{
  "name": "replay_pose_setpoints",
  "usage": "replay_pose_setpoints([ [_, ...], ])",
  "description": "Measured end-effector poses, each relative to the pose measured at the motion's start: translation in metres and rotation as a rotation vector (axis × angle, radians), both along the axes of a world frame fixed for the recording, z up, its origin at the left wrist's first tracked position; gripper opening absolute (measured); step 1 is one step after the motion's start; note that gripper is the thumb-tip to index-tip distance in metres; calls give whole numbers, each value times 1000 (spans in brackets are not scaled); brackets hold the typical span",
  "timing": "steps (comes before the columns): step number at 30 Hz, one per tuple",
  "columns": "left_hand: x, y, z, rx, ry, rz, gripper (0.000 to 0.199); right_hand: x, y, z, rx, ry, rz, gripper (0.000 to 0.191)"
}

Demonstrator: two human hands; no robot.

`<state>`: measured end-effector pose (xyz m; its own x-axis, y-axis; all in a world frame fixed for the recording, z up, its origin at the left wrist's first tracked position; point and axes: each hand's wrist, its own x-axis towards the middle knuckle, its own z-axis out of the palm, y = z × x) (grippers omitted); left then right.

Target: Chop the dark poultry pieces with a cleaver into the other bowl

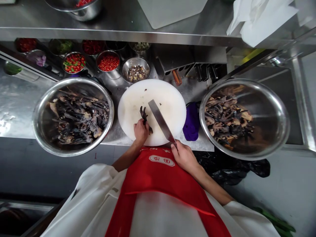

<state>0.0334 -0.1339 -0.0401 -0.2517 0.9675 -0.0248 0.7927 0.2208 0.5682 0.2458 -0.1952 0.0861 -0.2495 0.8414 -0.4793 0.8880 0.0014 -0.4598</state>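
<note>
Hands [184, 157] — dark foot [143, 114] left, cleaver [161, 119] right.

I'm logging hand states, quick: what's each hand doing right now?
Left hand: closed on a dark bird's foot over the white board.
Right hand: closed, holding the knife by its handle end.

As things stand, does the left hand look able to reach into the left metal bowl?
Probably yes, once it lets go: the left hand is holding a dark clawed foot on the white board. The left metal bowl is nearby, open-topped, nothing visibly blocking.
</note>
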Motion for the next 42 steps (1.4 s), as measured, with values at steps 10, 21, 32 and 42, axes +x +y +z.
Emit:
replay_pose_setpoints([
  [10,0,1,-1,3,-34,9,23,-4,21,-16,-169,-117,151,22],
  [21,-17,-2,14,-67,-273,167,27,1,17,-9,-108,-58,36,25],
  [32,-11,1,8,-33,-194,142,22,-5,22,-7,-239,-140,180,23],
  [42,-12,4,7,-76,-279,146,27,-19,42,-14,-193,-88,78,24],
])
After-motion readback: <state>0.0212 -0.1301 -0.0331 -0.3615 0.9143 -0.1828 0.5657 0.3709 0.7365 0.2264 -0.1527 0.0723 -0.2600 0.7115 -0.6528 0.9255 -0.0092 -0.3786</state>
